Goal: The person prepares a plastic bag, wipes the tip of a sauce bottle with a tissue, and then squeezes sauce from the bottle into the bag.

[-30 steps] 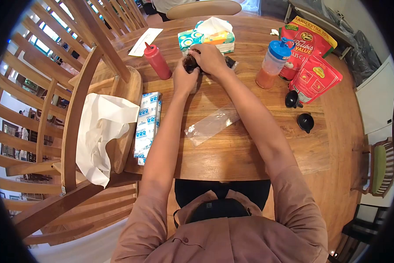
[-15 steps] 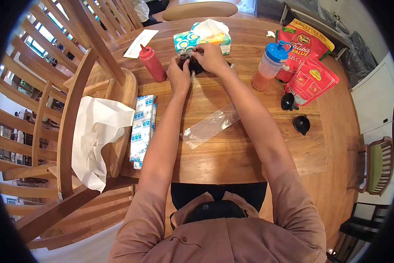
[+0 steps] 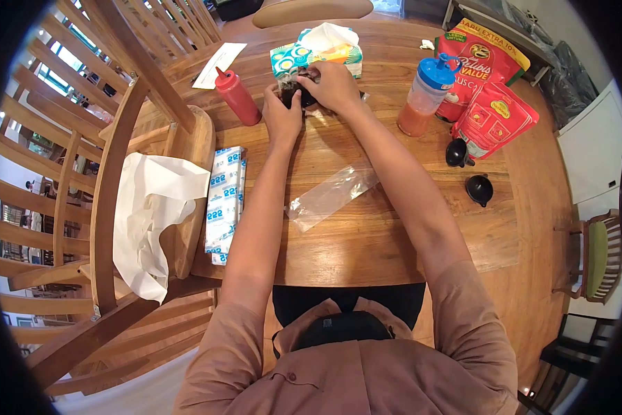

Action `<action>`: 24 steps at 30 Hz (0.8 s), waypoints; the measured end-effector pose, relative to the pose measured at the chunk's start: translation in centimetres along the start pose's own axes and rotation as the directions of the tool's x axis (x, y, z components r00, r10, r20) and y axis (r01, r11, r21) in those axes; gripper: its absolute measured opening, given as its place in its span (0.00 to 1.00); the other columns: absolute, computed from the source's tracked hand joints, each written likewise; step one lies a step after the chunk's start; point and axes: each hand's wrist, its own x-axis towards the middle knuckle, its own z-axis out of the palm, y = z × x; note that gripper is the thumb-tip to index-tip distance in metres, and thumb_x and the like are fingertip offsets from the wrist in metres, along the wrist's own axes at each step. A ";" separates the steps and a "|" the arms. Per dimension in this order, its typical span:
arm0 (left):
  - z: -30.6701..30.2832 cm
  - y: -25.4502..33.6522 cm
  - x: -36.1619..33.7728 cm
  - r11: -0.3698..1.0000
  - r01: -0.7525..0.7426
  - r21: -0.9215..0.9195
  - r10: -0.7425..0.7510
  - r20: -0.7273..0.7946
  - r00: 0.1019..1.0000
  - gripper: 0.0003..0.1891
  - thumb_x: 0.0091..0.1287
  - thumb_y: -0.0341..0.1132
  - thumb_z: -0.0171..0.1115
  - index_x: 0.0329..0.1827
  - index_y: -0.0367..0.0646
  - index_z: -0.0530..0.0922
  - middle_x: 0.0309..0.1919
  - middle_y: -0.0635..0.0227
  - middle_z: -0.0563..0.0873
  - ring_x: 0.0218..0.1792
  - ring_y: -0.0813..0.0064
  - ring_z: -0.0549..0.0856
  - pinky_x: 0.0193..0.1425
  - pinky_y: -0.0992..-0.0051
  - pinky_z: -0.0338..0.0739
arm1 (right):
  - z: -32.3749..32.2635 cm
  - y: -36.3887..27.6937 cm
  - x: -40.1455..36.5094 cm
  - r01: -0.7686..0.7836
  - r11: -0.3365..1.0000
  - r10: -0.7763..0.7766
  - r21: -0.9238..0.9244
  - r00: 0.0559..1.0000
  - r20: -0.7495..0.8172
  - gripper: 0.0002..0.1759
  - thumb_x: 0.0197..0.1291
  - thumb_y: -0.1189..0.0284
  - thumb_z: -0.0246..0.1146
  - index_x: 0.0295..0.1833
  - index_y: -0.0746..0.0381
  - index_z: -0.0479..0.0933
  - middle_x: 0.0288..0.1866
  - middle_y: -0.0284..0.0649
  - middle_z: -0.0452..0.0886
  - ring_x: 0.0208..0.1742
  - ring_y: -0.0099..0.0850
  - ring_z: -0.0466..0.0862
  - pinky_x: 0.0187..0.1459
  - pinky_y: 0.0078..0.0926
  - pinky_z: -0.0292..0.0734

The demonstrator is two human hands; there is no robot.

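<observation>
Near the far side of the wooden table, both my hands work on a dark bundle [image 3: 295, 94] with clear, shiny plastic at its top. Its kind I cannot make out. My left hand [image 3: 283, 116] is closed around its left side, thumb up. From the right, my right hand [image 3: 336, 87] pinches at its upper part, the fingertips partly hidden. Just behind stands a patterned tissue box [image 3: 350, 59] with a white tissue sticking out. A red squeeze bottle [image 3: 238, 98] is left of my left hand. Between my forearms lies a flat clear plastic sleeve [image 3: 333, 199].
At right stand a blue-capped bottle [image 3: 425, 100] with orange-red liquid, red sauce pouches [image 3: 496, 119] and two black cups [image 3: 478, 190]. Blue-and-white packs [image 3: 222, 197] lie left. White paper [image 3: 155, 214] drapes over a wooden chair [image 3: 201, 138]. A paper slip [image 3: 219, 66] lies far left.
My hands stay together at the bundle, and more of its dark part shows between them. The whole view has shifted slightly; the things on the table keep their places.
</observation>
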 end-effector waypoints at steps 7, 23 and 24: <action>0.1 -0.2 -1.1 0.982 -0.124 0.145 0.136 -0.077 0.988 0.29 0.63 0.38 0.72 0.60 0.33 0.69 0.48 0.46 0.85 0.48 0.52 0.85 0.55 0.61 0.78 | -2.4 2.1 -1.5 -0.049 0.996 0.042 -0.071 0.995 -0.094 0.19 0.51 0.68 0.64 0.49 0.64 0.84 0.48 0.50 0.86 0.54 0.52 0.81 0.57 0.45 0.77; 3.0 6.2 -0.7 0.942 0.244 0.232 -0.307 0.292 0.906 0.18 0.65 0.44 0.69 0.37 0.33 0.86 0.35 0.44 0.88 0.41 0.46 0.88 0.47 0.56 0.82 | -3.2 5.3 -4.0 -0.226 0.971 0.228 -0.075 0.974 0.017 0.23 0.57 0.64 0.69 0.58 0.61 0.80 0.53 0.51 0.85 0.55 0.49 0.83 0.58 0.47 0.77; 3.0 6.7 -0.9 0.927 0.261 0.269 -0.337 0.295 0.894 0.18 0.64 0.45 0.70 0.36 0.34 0.86 0.36 0.44 0.88 0.41 0.45 0.88 0.47 0.55 0.82 | -3.3 5.2 -3.9 -0.269 0.963 0.268 -0.024 0.963 -0.036 0.22 0.57 0.64 0.70 0.56 0.61 0.81 0.51 0.50 0.85 0.54 0.49 0.84 0.56 0.46 0.77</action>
